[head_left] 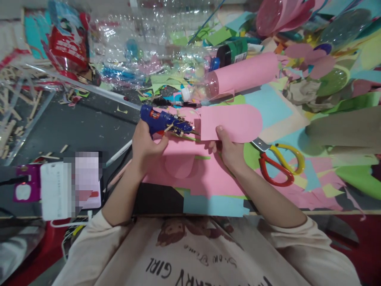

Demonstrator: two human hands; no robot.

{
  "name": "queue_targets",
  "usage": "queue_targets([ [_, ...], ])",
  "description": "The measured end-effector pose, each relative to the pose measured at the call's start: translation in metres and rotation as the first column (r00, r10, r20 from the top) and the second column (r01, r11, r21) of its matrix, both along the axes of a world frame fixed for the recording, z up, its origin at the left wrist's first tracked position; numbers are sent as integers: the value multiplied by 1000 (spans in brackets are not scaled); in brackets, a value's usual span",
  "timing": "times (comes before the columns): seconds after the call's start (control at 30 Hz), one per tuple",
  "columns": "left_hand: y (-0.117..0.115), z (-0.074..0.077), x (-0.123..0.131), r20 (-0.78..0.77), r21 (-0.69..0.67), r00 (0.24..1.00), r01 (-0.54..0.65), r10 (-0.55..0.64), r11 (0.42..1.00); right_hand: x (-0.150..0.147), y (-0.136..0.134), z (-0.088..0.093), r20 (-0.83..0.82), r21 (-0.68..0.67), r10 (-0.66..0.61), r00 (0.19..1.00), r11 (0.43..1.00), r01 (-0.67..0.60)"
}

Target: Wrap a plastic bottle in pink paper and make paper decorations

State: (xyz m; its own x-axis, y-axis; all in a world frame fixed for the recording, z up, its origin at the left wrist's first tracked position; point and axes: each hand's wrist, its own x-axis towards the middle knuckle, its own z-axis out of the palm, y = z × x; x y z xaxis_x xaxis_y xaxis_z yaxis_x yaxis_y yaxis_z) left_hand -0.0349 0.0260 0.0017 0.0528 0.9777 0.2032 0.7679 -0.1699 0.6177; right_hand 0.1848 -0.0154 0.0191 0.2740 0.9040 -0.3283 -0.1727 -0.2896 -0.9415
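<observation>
My left hand point(147, 141) is wrapped round the handle of a blue hot glue gun point(166, 120). Bits of wood cling to the front of the gun, and a clear glue stick point(98, 89) runs out of its back. Its nozzle points right, at the left edge of a pink paper piece point(235, 121) with a rounded right end. My right hand point(229, 149) pinches that piece by its lower edge, thumb on top. Whether the nozzle touches the paper, I cannot tell. Beneath both hands lie pink paper sheets point(205, 178), one bearing another rounded pink piece point(179, 163).
Scissors point(279, 159) with red and yellow handles lie right of my right hand. A pink-wrapped bottle point(244, 75) and several clear plastic bottles point(119, 39) crowd the back. A phone point(87, 171) and a white power bank point(55, 190) are at the left; coloured scraps cover the right.
</observation>
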Motion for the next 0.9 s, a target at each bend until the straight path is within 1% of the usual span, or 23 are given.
queue_targets([
  [0.2,2,0,-1,-39,13,999,18,-18,1000,-1,-1,0,-10,0,-4,1000,1000,4],
  [0.37,4,-2,-1,-38,22,998,51,-50,998,-1,-1,0,9,11,-1,1000,1000,1],
  [0.9,3,-7,-4,-34,25,998,51,-50,998,-2,-1,-1,14,-12,-27,1000,1000,27],
])
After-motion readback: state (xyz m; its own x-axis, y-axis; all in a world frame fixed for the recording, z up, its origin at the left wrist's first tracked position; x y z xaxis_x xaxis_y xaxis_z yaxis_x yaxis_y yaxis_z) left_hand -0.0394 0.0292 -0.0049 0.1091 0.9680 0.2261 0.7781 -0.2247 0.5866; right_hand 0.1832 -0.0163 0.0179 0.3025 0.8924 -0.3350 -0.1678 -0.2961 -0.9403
